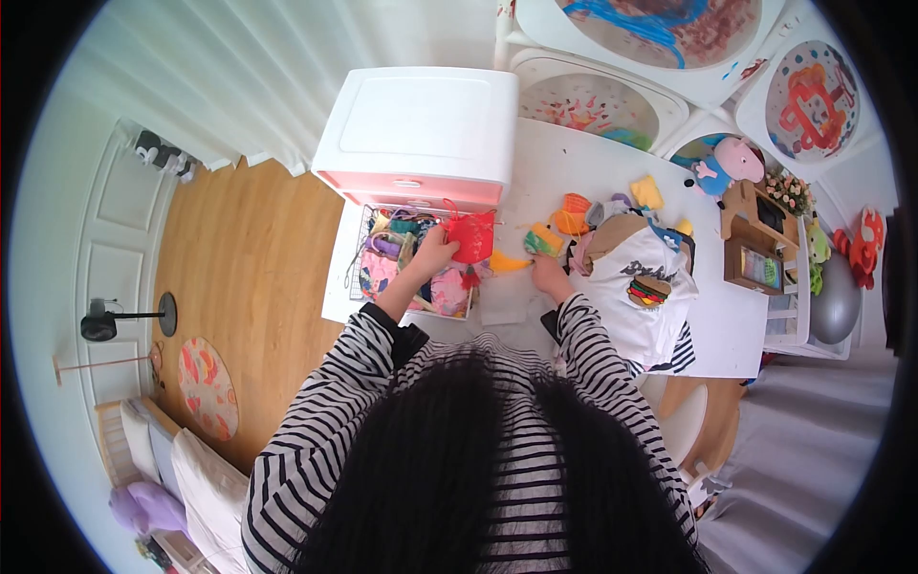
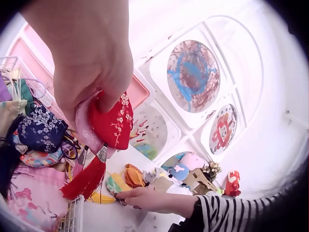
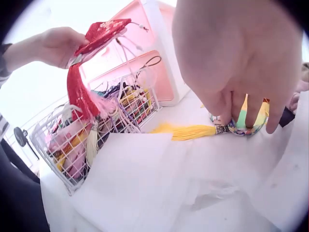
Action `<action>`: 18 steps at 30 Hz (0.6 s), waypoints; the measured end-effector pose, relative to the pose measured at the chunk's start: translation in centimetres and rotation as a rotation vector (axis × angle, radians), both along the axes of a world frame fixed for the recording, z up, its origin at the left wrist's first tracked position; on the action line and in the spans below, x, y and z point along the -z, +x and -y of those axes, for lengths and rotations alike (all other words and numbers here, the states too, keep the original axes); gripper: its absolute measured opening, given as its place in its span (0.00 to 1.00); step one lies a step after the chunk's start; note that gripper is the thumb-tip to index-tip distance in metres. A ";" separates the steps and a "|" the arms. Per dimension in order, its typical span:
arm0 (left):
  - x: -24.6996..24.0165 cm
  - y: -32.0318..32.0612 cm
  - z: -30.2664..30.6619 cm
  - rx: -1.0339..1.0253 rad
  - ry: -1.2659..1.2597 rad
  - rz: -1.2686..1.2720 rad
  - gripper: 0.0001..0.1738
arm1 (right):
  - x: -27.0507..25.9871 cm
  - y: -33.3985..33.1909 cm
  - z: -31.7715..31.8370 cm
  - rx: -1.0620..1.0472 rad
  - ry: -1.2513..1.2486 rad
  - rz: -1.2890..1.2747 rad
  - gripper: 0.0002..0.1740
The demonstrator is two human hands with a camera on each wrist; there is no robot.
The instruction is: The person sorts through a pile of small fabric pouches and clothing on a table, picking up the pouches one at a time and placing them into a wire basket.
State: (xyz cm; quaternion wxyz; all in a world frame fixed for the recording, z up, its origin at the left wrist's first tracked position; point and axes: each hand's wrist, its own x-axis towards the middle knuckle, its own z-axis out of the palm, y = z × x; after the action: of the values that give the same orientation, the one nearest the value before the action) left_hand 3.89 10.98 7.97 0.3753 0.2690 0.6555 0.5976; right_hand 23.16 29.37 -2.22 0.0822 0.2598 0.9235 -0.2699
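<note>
The left hand [image 1: 437, 256] pinches a red pouch [image 1: 470, 237] with white blossoms and a red tassel [image 2: 91, 176], held above a white wire basket [image 3: 72, 181]. Behind the red pouch, a pink one [image 2: 87, 126] shows in the same grip. Colourful pouches fill the basket, among them a navy one [image 2: 42, 128]. On the table the right hand [image 1: 550, 277] has its fingers on a green and yellow patterned pouch [image 1: 543, 240], whose yellow tassel [image 3: 193, 132] points toward the basket. How firmly those fingers hold it cannot be told.
A white and pink drawer unit [image 1: 416, 124] stands behind the basket. White sheets [image 1: 505, 298] lie between the hands. Right of them are an orange bundle [image 1: 572, 214], a yellow cloth [image 1: 646, 192], a white burger-print shirt [image 1: 641, 282], a wooden toy [image 1: 751, 239] and a plush pig [image 1: 732, 167].
</note>
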 end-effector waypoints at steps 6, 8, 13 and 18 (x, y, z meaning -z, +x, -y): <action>-0.4 0.1 1.2 -0.019 -0.151 0.057 0.20 | -6.1 -0.5 0.4 0.251 -0.122 -0.293 0.18; 1.5 -0.7 1.6 0.082 -0.187 0.151 0.20 | -8.4 -0.8 0.4 0.273 -0.205 -0.468 0.21; -1.4 0.3 1.4 0.077 -0.266 0.198 0.19 | -16.6 -2.3 3.0 -0.007 -0.307 -0.608 0.21; 0.8 0.3 1.0 0.098 -0.047 0.488 0.20 | -18.0 -3.6 6.0 -0.286 -0.225 -0.462 0.20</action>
State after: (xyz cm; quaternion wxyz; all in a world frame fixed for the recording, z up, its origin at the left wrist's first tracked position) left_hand 4.15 10.02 7.17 0.5573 0.1394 0.5451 0.6106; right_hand 19.60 23.34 15.75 -0.0648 0.0480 0.9093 -0.4083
